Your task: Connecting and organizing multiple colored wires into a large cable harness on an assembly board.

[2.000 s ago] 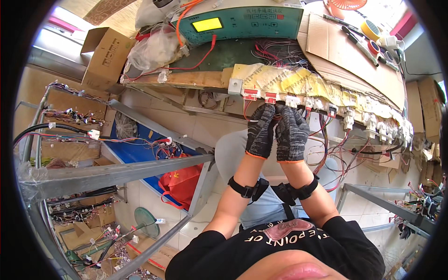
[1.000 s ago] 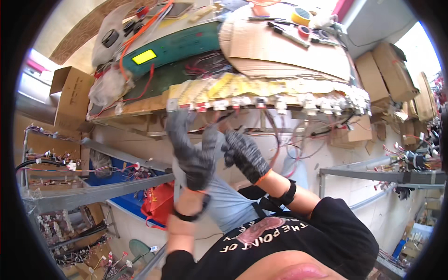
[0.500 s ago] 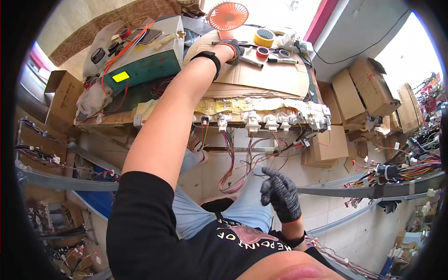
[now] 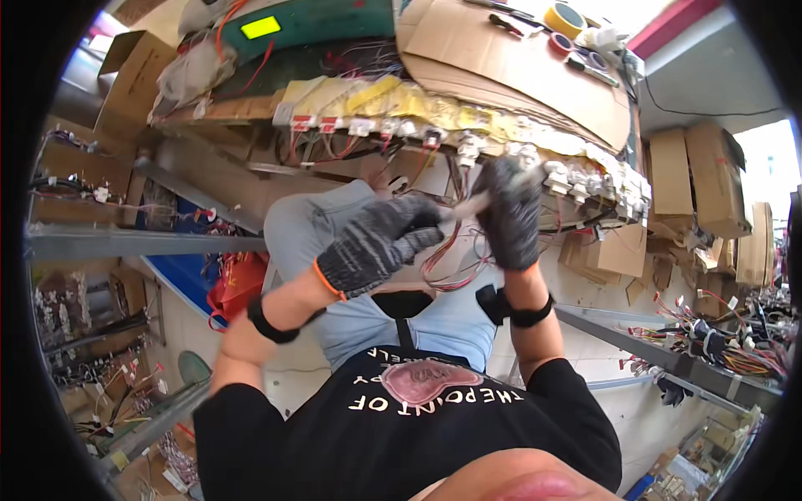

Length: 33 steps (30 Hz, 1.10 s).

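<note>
Both my hands wear dark grey knitted gloves with orange cuffs and are raised in front of the bench edge, above my lap. My left hand (image 4: 380, 244) has its fingers closed on one end of a slim, whitish pen-like stick (image 4: 468, 205), blurred by motion. My right hand (image 4: 510, 213) is closed around the other end, with its fingers partly hidden. Behind the hands, white connectors (image 4: 469, 150) line the bench's front edge, and a bundle of coloured wires (image 4: 451, 263) hangs below them.
A cardboard sheet (image 4: 501, 63) on the bench bears yellow tape (image 4: 565, 20), red tape (image 4: 560, 46) and a marker (image 4: 591, 72). A green box with a lit display (image 4: 261, 27) stands at left. Metal rails (image 4: 150, 242) flank me, wire bundles (image 4: 710, 334) at right. Cartons (image 4: 710, 179) stand far right.
My left hand has come back from the bench top to the front, now with the pen-like stick. My right hand has risen to meet it. The view has shifted toward my lap.
</note>
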{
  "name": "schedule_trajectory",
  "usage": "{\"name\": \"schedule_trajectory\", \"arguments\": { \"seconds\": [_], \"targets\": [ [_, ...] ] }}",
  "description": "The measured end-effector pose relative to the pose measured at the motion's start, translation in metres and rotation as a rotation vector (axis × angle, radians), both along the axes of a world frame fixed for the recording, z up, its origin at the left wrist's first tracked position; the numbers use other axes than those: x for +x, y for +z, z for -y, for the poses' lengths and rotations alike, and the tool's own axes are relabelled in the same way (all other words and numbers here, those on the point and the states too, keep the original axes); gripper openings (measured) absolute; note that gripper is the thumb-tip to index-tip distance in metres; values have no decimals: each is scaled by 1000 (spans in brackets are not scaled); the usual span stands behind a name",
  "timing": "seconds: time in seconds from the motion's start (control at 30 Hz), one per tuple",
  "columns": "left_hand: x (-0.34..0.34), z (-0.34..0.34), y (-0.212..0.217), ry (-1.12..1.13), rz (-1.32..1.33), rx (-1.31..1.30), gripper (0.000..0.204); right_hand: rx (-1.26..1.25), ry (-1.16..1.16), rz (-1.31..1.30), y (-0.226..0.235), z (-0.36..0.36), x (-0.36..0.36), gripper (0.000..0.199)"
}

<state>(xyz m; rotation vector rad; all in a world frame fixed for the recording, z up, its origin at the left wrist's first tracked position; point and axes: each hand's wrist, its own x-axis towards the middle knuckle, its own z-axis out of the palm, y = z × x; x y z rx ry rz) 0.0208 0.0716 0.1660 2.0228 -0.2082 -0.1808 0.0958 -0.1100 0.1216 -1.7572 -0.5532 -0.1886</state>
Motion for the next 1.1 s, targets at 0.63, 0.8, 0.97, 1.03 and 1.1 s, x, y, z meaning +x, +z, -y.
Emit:
{"name": "schedule_trajectory", "arguments": {
  "seconds": [0.63,0.8,0.97,1.03,1.1],
  "targets": [
    [21,-22,-82,313,276,-194,22,201,-102,-309,2,-51,50,22],
    [36,-12,-67,302,546,-173,24,227,-68,-396,8,-59,24,17],
    [50,-16,-44,287,631,-59,21,263,-92,-492,9,-73,25,24],
    [65,-23,-46,268,672,141,20,231,-64,-619,13,-74,24,17],
    [89,-30,-24,187,501,105,23,178,73,-544,5,-67,4,22]
  ]
}}
